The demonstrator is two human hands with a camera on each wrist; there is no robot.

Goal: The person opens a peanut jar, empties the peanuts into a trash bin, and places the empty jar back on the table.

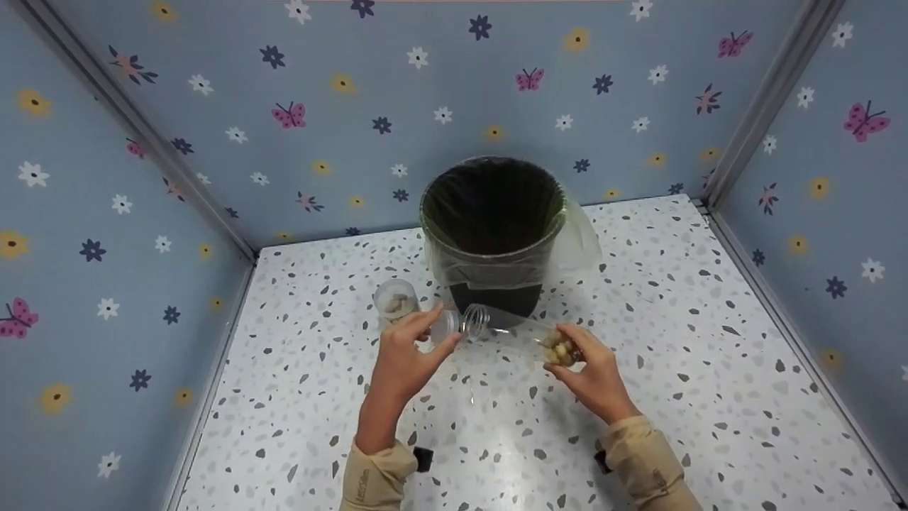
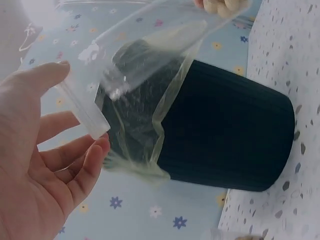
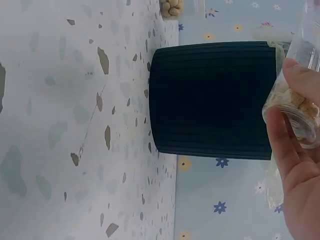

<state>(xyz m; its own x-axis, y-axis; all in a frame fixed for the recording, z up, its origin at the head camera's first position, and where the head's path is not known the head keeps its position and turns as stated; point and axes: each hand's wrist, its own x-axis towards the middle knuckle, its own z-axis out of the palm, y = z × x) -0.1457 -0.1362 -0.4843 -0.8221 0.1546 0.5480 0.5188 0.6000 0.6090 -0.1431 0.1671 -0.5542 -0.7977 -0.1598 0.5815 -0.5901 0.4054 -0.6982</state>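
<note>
My left hand (image 1: pixel 408 362) pinches a clear, shallow screw lid (image 1: pixel 445 325) between thumb and fingers; the left wrist view shows the lid (image 2: pixel 85 107) edge-on. Beside it my right hand (image 1: pixel 599 376) grips a clear plastic jar (image 1: pixel 514 332) near its base. The jar lies tilted in the air with its threaded, uncovered mouth toward the lid. Pale round nut-like pieces (image 1: pixel 562 349) sit at the base end, between the right thumb and fingers. In the right wrist view those pieces (image 3: pixel 295 102) show through the clear wall.
A dark bin (image 1: pixel 496 301) with a pale translucent liner stands right behind the hands. To its left, a second clear jar (image 1: pixel 396 298) with pale pieces in it stands on the speckled tabletop (image 1: pixel 674 319). Flower-patterned panels (image 1: pixel 454 92) enclose the back and both sides.
</note>
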